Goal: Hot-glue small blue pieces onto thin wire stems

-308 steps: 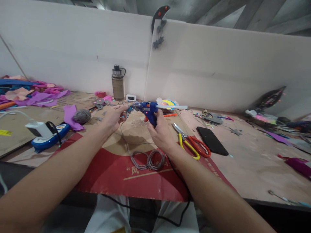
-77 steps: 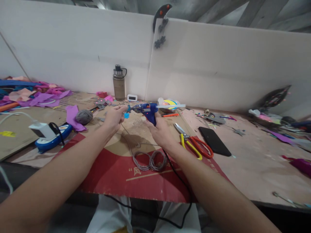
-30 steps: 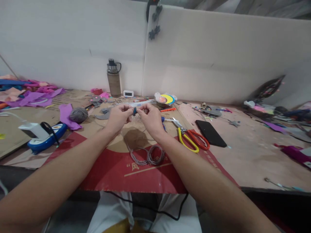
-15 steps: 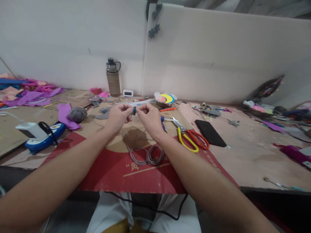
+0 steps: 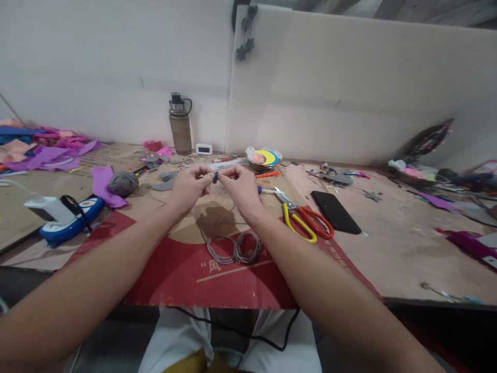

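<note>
My left hand (image 5: 189, 185) and my right hand (image 5: 241, 186) meet above the cardboard mat (image 5: 217, 269), fingertips pinched together on a small dark blue piece (image 5: 215, 177). A thin grey cord runs down from the hands to a coil of grey cord (image 5: 235, 247) lying on the mat. The blue glue gun (image 5: 259, 190) lies on the table just behind my right hand, mostly hidden by it.
Yellow and orange scissors (image 5: 306, 225) and a black phone (image 5: 336, 219) lie to the right. A grey yarn ball (image 5: 123, 183), purple felt scraps (image 5: 50, 155) and a blue power strip (image 5: 66, 220) are left. A water bottle (image 5: 179, 124) stands by the white partition.
My right hand has put down the glue gun it held earlier and joined the left hand on the small blue piece. Over the last second both hands stay almost still.
</note>
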A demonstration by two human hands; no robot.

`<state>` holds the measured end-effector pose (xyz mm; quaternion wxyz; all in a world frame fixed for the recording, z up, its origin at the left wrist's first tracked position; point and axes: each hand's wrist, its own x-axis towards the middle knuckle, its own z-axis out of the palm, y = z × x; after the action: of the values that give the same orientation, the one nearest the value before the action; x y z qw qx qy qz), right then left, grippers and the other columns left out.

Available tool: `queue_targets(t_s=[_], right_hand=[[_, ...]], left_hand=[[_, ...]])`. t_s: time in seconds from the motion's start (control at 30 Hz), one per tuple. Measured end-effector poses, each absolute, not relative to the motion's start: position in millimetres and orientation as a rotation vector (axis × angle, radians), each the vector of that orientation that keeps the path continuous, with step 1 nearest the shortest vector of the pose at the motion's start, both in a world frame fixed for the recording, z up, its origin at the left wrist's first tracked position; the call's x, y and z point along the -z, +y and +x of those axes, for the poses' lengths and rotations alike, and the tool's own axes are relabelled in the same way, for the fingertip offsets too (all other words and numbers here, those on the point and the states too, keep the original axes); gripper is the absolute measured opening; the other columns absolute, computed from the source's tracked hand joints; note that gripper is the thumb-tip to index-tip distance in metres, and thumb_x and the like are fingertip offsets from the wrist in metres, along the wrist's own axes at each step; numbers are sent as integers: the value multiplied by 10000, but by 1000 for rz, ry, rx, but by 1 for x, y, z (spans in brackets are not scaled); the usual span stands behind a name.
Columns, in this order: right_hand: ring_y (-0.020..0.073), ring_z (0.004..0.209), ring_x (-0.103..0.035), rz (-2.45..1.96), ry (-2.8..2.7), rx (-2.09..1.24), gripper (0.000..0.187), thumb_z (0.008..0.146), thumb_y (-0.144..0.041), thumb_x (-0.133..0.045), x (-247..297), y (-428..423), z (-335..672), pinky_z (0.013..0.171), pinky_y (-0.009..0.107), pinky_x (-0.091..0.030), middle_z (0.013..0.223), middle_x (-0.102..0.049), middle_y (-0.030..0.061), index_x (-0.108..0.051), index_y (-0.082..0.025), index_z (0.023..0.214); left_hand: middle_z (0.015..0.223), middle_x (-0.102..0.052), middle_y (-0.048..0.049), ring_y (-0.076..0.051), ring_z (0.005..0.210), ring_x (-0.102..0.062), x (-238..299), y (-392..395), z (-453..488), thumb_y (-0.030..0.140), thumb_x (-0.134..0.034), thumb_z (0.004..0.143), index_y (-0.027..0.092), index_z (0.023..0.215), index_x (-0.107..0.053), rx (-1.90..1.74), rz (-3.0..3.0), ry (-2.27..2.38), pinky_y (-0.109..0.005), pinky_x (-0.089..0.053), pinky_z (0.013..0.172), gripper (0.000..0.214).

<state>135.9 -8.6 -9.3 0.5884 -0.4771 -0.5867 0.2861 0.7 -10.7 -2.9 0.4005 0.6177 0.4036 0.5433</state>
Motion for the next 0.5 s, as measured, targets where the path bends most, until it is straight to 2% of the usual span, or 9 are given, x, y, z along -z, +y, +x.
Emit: queue_targets(t_s=[0.2, 0.5], right_hand=[[51, 514, -365, -993, -1204, -1042, 170, 659, -282, -681, 4, -16, 138, 496, 208, -278, 607, -497, -67, -583, -172, 744], [47, 544, -380, -1019, -1217, -1139, 120, 683, -211, -677, -4, -24, 140, 498, 213, -278, 680, -566, -36, -634, -160, 783]], left_hand=[[462, -492, 45, -62, 388, -399, 2, -8, 0, 242, -638, 744, 168, 759, -593, -1341, 1473, 918, -187, -261, 389, 88], [448, -478, 44, -62, 391, -435, -2, -10, 3, 186, -640, 735, 143, 737, -586, -1315, 1273, 911, -174, -273, 379, 69]])
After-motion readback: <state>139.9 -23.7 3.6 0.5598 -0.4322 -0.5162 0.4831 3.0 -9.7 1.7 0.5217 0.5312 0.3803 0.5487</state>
